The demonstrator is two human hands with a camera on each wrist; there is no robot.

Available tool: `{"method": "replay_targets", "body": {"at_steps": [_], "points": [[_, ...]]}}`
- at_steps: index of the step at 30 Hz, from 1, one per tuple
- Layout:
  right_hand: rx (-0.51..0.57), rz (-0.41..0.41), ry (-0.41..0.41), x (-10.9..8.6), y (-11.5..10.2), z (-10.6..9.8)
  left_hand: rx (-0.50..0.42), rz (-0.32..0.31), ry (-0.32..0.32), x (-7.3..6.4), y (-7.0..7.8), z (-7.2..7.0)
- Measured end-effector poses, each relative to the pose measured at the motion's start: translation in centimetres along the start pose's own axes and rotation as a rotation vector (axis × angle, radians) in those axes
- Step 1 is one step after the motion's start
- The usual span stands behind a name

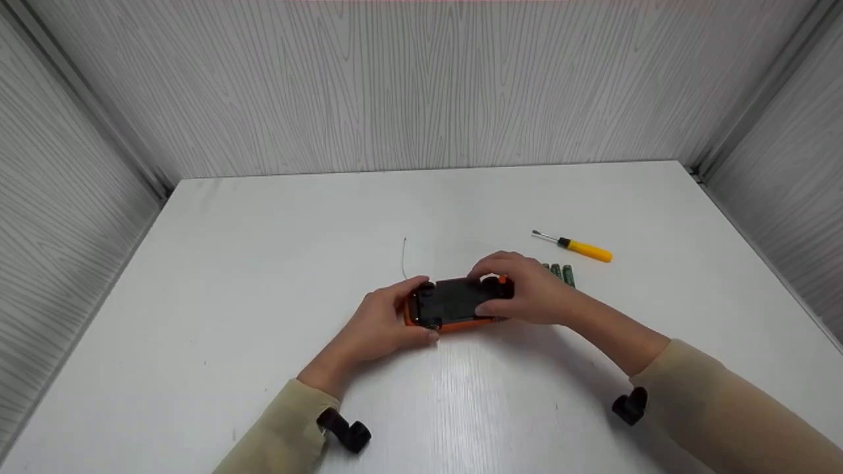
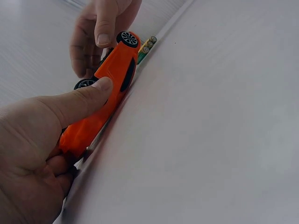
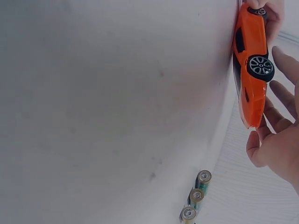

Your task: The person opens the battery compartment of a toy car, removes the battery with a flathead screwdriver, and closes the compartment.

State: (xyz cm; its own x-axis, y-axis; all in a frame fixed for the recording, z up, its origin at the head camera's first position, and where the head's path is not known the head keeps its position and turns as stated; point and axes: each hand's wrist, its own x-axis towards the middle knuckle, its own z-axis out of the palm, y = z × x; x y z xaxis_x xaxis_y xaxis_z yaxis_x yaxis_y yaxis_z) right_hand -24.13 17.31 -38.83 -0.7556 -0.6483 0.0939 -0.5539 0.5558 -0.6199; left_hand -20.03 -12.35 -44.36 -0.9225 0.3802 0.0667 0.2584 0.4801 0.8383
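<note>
An orange toy car (image 1: 461, 325) lies upside down on the table, its black underside (image 1: 451, 299) facing up. My left hand (image 1: 379, 324) grips one end of it, thumb along the near side and fingers at the far side. In the left wrist view that thumb presses on the orange body (image 2: 96, 120) beside a wheel (image 2: 85, 83). Over the other end my right hand (image 1: 537, 289) hovers with thumb and forefinger spread across the underside. The right wrist view has its fingers loosely bent beside the rear wheel (image 3: 260, 66).
Several green batteries (image 1: 568, 276) lie in a row just beyond my right hand. Behind them is a screwdriver (image 1: 588, 251) with a yellow handle. A thin pale wire (image 1: 404, 258) extends from the car's far side. Panelled walls (image 1: 421, 85) enclose the white table (image 1: 263, 250).
</note>
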Motion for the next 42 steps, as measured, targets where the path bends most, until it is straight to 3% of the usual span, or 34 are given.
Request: {"method": "replay_targets", "body": {"at_steps": [15,32,42], "points": [[-0.005,0.064,-0.014,-0.36,0.28,0.03,0.021,0.001,0.011,-0.04,0.11,0.05],[-0.003,0.038,0.001,-0.4,0.3,0.19,0.012,-0.005,0.006,0.04,0.0,0.05],[-0.02,0.069,-0.008,-0.22,0.32,0.39,0.025,-0.009,0.011,0.01,0.04,0.15]]}}
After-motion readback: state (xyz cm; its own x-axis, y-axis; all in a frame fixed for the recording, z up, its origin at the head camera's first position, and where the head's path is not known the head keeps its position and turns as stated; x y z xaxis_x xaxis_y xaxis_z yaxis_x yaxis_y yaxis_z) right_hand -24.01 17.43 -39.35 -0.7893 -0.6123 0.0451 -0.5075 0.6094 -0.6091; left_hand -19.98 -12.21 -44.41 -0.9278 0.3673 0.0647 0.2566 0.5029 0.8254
